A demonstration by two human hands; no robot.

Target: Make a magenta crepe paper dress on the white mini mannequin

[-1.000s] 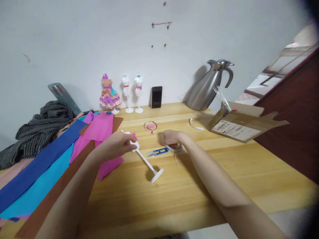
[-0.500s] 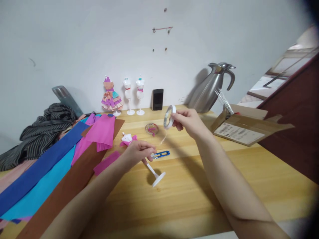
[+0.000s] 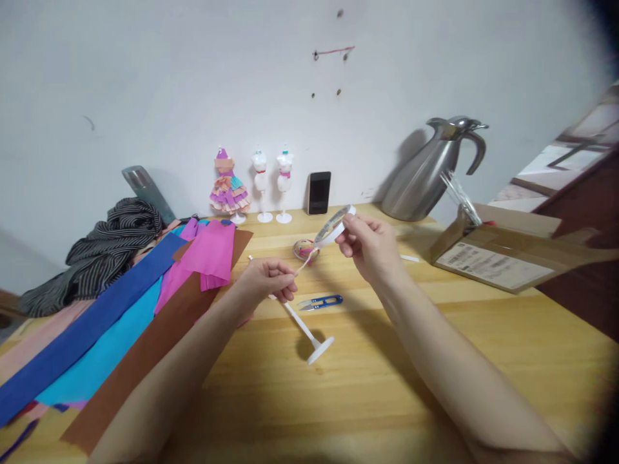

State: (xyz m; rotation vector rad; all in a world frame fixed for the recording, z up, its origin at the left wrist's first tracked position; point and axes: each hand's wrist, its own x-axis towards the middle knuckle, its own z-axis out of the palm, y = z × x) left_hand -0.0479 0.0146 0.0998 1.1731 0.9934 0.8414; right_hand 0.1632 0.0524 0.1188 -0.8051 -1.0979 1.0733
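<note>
Tape roll (image 3: 333, 236) w/ strip (image 3: 305, 263) held btwn hands (image 3: 371, 250).

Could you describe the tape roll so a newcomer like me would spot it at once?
Start at the tall steel jug at the back right, then come forward and left to the right hand above the wooden table. It holds a tilted white ring: the tape roll. Unlike the blue snips lying nearby, it is in the air, a thin strip running to the left hand.
</note>
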